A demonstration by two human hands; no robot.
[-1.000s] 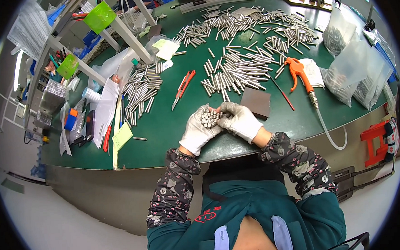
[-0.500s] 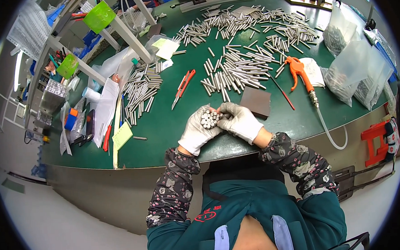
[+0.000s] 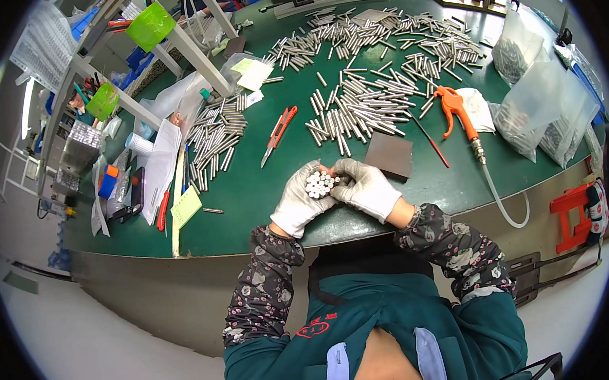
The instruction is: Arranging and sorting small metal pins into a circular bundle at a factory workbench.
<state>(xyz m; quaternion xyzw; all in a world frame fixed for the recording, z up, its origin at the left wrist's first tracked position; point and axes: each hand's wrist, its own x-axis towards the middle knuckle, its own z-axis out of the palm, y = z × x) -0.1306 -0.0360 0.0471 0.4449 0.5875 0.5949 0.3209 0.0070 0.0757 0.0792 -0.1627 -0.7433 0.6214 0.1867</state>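
Near the table's front edge, my gloved left hand (image 3: pixel 301 198) is closed round a bundle of metal pins (image 3: pixel 319 184), their round ends facing up. My gloved right hand (image 3: pixel 367 186) meets it from the other side, its fingers bent against the bundle's right side; its fingertips are partly hidden. Just beyond the hands lies a loose pile of metal pins (image 3: pixel 362 106). A dark square block (image 3: pixel 389 156) sits right beside my right hand. Further left, a red utility knife (image 3: pixel 279 137) rests on the green tabletop.
An orange air blow gun (image 3: pixel 452 109) with a pale hose lies to the right, near plastic bags of pins (image 3: pixel 529 112). A thin red-ended rod (image 3: pixel 433 143) is beside it. More pins (image 3: pixel 217 136) lie at left, by papers (image 3: pixel 160 162) and a yellow note (image 3: pixel 186 207).
The pin ends in the bundle catch the light more brightly and have tilted slightly. Both hands stay at nearly the same place, with only small finger movement.
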